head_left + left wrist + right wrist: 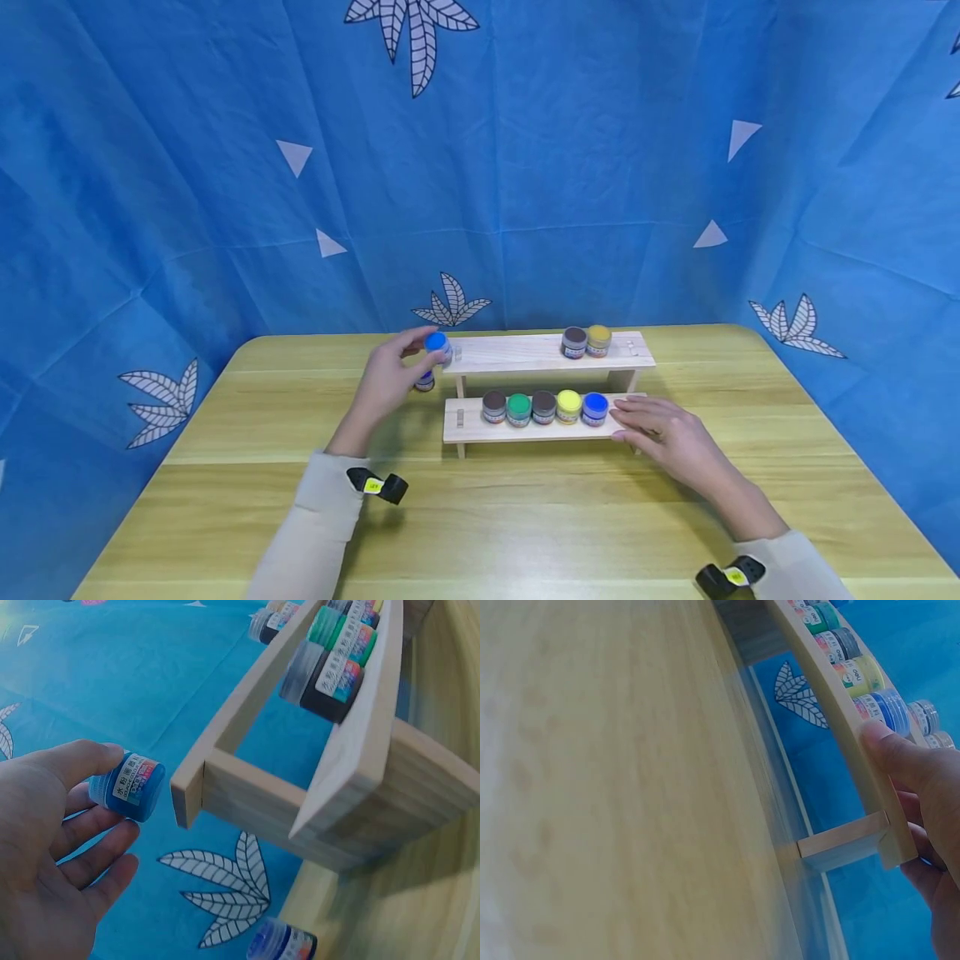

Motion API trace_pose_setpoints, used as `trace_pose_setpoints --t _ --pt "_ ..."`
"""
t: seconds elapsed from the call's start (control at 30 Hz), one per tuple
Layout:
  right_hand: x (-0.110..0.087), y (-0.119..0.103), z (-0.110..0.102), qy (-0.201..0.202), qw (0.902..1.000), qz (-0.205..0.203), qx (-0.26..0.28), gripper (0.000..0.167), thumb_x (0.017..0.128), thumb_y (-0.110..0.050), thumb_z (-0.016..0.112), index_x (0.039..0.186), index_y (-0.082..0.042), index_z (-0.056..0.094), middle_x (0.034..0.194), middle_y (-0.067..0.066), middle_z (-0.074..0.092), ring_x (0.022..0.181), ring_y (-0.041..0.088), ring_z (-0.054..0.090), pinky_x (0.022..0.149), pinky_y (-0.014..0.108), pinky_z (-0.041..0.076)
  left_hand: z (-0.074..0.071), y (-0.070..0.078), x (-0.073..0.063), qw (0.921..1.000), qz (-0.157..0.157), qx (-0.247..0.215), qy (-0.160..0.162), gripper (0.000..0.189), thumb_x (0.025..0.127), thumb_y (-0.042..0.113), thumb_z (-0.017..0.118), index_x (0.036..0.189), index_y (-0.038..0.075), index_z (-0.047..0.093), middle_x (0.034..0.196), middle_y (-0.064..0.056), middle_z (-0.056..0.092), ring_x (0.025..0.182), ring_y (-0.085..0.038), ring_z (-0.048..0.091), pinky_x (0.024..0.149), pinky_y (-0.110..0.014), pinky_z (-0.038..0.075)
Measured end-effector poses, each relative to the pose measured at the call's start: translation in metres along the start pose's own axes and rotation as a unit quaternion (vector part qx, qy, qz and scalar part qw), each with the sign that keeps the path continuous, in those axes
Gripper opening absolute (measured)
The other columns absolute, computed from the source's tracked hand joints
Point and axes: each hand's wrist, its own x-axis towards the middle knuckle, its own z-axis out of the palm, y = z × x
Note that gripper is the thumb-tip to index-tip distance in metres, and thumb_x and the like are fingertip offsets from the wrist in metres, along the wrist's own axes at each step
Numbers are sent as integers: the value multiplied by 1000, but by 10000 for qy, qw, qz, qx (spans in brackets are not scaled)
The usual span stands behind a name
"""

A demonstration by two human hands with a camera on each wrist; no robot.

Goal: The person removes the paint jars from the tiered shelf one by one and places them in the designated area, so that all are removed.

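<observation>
My left hand (390, 372) pinches a light-blue paint jar (438, 343) between thumb and fingers at the left end of the upper tier (510, 354) of a wooden rack. In the left wrist view, the jar (129, 786) is tilted, its label showing. Below that hand, a dark-blue paint jar (425, 382) stands on the table, partly covered. My right hand (671, 435) grips the right end of the lower tier (420, 250), thumb at its front edge, close beside a blue paint jar (595, 408). The other fingers lie partly hidden behind the board in the right wrist view.
Along the lower tier, left of the blue jar, stand brown (493, 406), green (518, 409), another brown (543, 407) and yellow (569, 406) jars. A dark brown jar (573, 342) and an ochre jar (598, 340) sit on the upper tier. Blue cloth (570, 167) hangs behind the wooden table (525, 517).
</observation>
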Motion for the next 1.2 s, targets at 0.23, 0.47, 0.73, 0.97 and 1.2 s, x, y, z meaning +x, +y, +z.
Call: trace_pose_setpoints --t 0.23,0.47,0.73,0.97,1.2 --pt "1 -1 0 -16 10000 22 -5 36 79 -22 81 114 -12 75 119 6 69 112 30 62 96 51 46 -6 -16 -4 9993 -184 -320 -63 52 90 42 70 133 15 61 117 -7 65 117 -31 58 84 -45 56" --pt "0 1 2 8 10000 1 -32 36 79 -22 82 113 -12 75 118 5 69 111 29 63 96 49 46 -9 -34 -6 9977 -327 -572 -145 54 91 39 70 136 12 58 117 -11 65 116 -31 59 81 -43 58" --pt "-1 1 2 15 10000 10 -35 36 79 -23 81 112 -11 75 117 5 69 110 31 63 95 51 46 -6 -49 -7 9983 -470 -280 -187 47 93 27 70 135 9 59 116 -15 65 110 -29 62 88 -39 55" --pt "-1 0 2 8 10000 -1 -49 36 79 -23 81 113 -12 75 118 4 69 110 29 63 94 51 46 0 -62 -8 9979 -559 -45 -322 44 94 21 69 134 8 59 112 -11 66 102 -25 63 89 -41 53" --pt "0 -1 1 -53 9999 77 -61 36 80 -24 80 113 -12 75 118 5 69 110 30 63 95 52 46 1 -71 -10 9965 -585 201 -567 44 93 20 70 134 7 59 121 -14 63 106 -28 63 92 -43 52"
